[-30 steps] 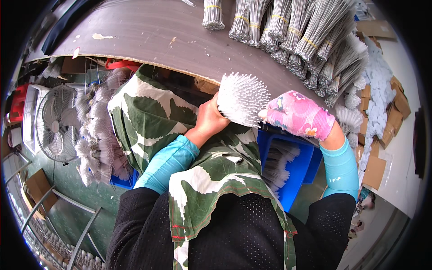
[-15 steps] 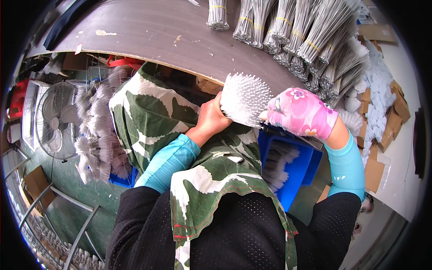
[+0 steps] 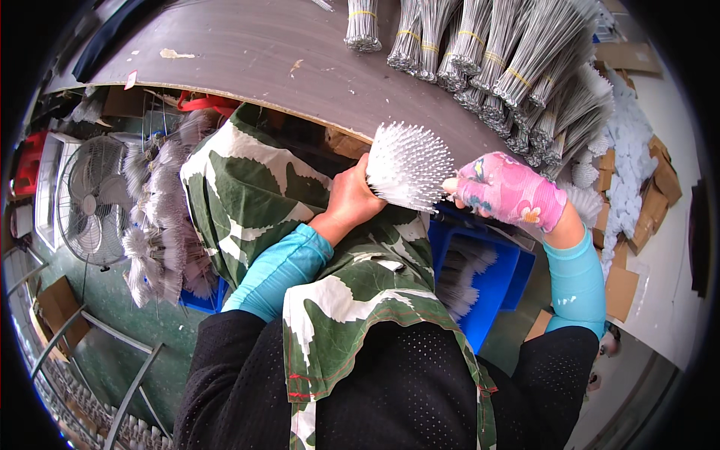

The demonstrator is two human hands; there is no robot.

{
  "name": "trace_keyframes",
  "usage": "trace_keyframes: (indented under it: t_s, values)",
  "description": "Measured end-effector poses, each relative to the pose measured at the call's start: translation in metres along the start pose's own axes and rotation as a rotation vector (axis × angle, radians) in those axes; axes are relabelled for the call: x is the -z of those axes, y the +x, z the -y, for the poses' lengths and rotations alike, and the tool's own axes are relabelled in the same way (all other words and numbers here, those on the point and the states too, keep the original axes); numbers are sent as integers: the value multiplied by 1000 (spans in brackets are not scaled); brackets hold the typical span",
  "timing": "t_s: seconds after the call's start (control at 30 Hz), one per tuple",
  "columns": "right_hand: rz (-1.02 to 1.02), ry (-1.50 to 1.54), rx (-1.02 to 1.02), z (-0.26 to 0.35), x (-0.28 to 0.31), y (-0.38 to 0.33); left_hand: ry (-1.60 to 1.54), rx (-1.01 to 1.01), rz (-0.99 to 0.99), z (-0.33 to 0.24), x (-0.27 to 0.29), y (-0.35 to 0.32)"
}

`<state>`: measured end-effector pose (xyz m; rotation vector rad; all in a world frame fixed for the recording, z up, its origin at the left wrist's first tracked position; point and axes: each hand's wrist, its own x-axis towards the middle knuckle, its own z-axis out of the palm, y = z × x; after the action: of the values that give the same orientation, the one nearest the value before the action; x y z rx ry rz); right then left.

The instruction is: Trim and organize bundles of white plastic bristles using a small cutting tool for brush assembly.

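Observation:
My left hand (image 3: 351,196), bare at the fingers, is closed around a thick bundle of white bristly brushes (image 3: 410,166), the many pale tips fanning upward and to the right. My right hand (image 3: 510,189) wears a pink flowered glove with bare fingertips. Its fingers are curled together close to the right side of the bundle; anything between them is too small to make out. Below the hands, a blue bin (image 3: 491,300) holds grey-white brushes (image 3: 466,274).
Bundles of silvery twisted wires (image 3: 480,45) tied with yellow bands lie on the brown table (image 3: 247,56). Cardboard pieces (image 3: 654,191) and a pale heap (image 3: 628,165) lie at the right. At the left stand a fan (image 3: 91,202) and hanging white brushes (image 3: 161,217).
My right hand has drawn slightly right, away from the bundle, and turned a little, showing more of its fingertips. The left hand and the bundle have stayed almost still.

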<state>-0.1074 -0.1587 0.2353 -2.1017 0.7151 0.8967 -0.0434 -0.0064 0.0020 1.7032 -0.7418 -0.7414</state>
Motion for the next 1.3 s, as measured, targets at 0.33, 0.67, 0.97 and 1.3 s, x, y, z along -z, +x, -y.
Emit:
trace_keyframes:
  t_s: [0.33,0.67,0.97,1.3]
  values:
    - [-20,-419,134,-1,-2,8,22,-23,-5,0,0,2]
    - [-147,-433,153,13,-12,-8,60,-19,-36,-1,0,0]
    - [-34,120,-22,-13,-26,-3,109,-36,-45,-6,1,-1]
    - [-111,-98,114,-10,-27,0,119,-45,-52,-3,1,-1]
